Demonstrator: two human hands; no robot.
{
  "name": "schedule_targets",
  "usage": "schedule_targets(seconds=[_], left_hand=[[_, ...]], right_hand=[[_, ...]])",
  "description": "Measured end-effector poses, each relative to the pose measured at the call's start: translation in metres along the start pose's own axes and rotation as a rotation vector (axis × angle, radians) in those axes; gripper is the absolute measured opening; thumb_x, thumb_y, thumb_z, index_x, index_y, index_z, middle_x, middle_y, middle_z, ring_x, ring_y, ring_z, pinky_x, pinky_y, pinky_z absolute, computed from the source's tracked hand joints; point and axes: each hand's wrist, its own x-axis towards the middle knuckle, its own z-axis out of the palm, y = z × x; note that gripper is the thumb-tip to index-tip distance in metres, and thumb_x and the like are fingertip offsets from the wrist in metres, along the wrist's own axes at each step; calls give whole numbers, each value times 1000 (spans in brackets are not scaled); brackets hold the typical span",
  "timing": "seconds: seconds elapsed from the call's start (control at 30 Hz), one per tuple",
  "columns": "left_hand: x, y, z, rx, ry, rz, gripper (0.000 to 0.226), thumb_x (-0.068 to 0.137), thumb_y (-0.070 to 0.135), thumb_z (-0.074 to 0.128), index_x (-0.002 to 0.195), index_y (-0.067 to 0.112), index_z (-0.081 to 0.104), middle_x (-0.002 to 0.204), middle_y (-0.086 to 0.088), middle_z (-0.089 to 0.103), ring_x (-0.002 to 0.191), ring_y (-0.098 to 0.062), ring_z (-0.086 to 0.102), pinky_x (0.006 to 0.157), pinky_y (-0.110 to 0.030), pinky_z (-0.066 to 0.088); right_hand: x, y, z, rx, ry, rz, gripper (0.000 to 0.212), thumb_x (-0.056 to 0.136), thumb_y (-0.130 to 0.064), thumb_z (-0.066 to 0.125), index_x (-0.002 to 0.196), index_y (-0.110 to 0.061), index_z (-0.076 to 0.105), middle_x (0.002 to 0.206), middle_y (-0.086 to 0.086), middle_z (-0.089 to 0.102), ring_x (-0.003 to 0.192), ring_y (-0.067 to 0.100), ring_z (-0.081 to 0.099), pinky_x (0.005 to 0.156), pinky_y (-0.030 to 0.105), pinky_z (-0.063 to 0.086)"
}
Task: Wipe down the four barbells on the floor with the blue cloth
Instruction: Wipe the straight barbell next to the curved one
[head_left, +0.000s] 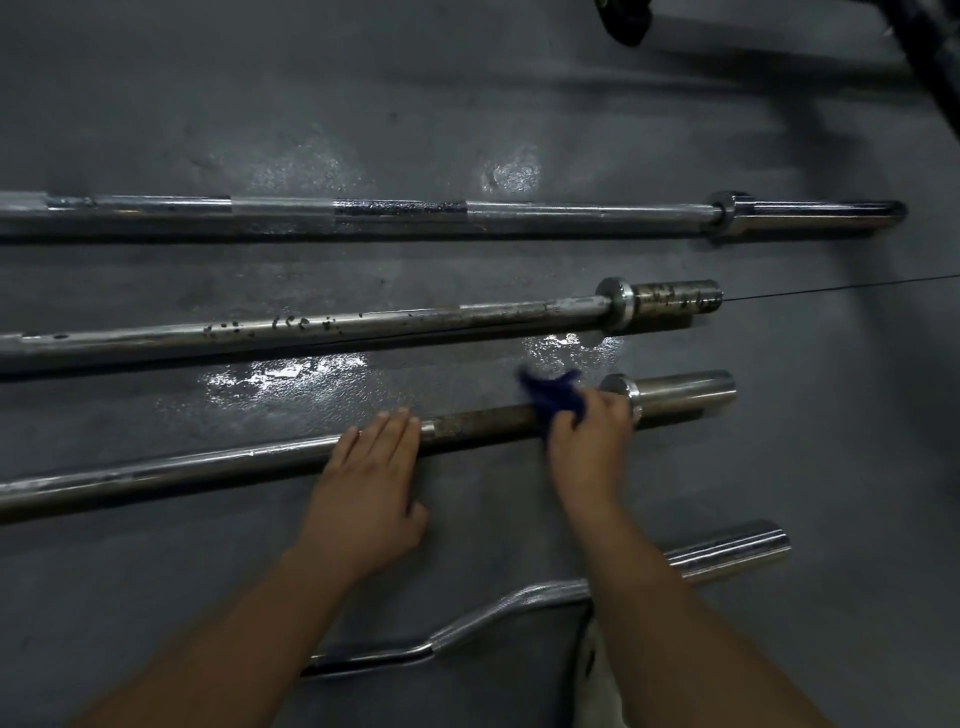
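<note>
Wrapping the blue cloth (550, 397) round the barbell (483, 418) beside its collar (628, 396) with curled right fingers (566, 423), I rest my flat left hand (371, 478) farther left along its shaft.

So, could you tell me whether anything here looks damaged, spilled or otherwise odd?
Yes. The far bar has a dark rough patch mid-shaft; the next bar has dark spots along shaft and sleeve, like rust or grime. Wet patches shine on the floor beside it.
</note>
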Motion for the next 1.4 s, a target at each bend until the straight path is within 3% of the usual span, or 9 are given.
schedule_targets(seconds=[0.1, 0.2, 0.3, 0.43, 0.67, 0.83, 1.03, 1.2, 1.4], left_hand=[[-1, 1, 1, 8, -8, -8, 93, 63, 43, 56, 148, 8, 43, 155, -10, 40, 143, -27, 38, 118, -47, 24], [-1, 1, 1, 10, 0, -4, 93, 62, 44, 57, 147, 8, 44, 154, -11, 42, 142, -28, 39, 116, -49, 28], [-1, 1, 3, 20, 6, 5, 92, 63, 43, 55, 147, 7, 43, 154, -12, 41, 142, -28, 38, 117, -50, 28], [-1, 4, 3, 19, 9, -13, 93, 64, 43, 55, 148, 6, 42, 155, -12, 39, 143, -28, 36, 117, -50, 27], [-2, 4, 1, 32, 8, -17, 94, 62, 43, 57, 147, 6, 43, 154, -12, 41, 141, -28, 39, 117, -49, 28], [-2, 5, 2, 19, 24, -21, 92, 62, 41, 58, 146, 6, 45, 153, -12, 42, 141, -29, 40, 117, -49, 27], [0, 4, 1, 26, -4, -8, 94, 61, 42, 57, 147, 6, 43, 155, -12, 40, 142, -29, 38, 117, -50, 27], [-1, 4, 2, 28, 10, -11, 93, 61, 42, 57, 146, 5, 45, 154, -12, 42, 140, -30, 41, 115, -49, 26], [0, 3, -1, 6, -8, -4, 92, 62, 41, 56, 146, 6, 45, 153, -12, 42, 141, -29, 40, 116, -51, 30]], right_hand=[[-8, -10, 4, -30, 36, 92, 26, 85, -10, 59, 109, -5, 65, 121, 13, 48, 110, 32, 47, 95, 31, 37], [-25, -26, 10, -60, -60, -59, 33, 83, -24, 65, 111, -8, 61, 121, 12, 46, 107, 30, 42, 90, 36, 40], [5, -2, -5, -155, -112, -199, 19, 83, -9, 62, 101, -4, 63, 111, 17, 52, 102, 34, 46, 90, 41, 42], [4, -9, -3, -99, 8, 75, 21, 84, -7, 60, 103, -4, 67, 114, 18, 54, 106, 37, 48, 93, 38, 39], [-17, -35, 13, -79, -226, -322, 22, 80, -10, 63, 101, -8, 68, 102, 15, 57, 94, 33, 53, 85, 39, 46], [-14, -16, 4, 6, 12, 89, 20, 84, -10, 61, 101, -6, 68, 107, 17, 54, 97, 38, 56, 89, 40, 47], [-25, -46, 16, -63, -269, -354, 18, 83, -15, 60, 98, -8, 67, 98, 14, 55, 89, 31, 56, 79, 39, 49], [-32, -33, 11, 58, -24, 118, 17, 86, -12, 62, 101, -5, 65, 109, 15, 53, 93, 35, 58, 85, 38, 47], [-37, -55, 21, 57, -299, -308, 24, 84, -21, 53, 102, -11, 66, 101, 12, 54, 90, 32, 57, 82, 40, 50]])
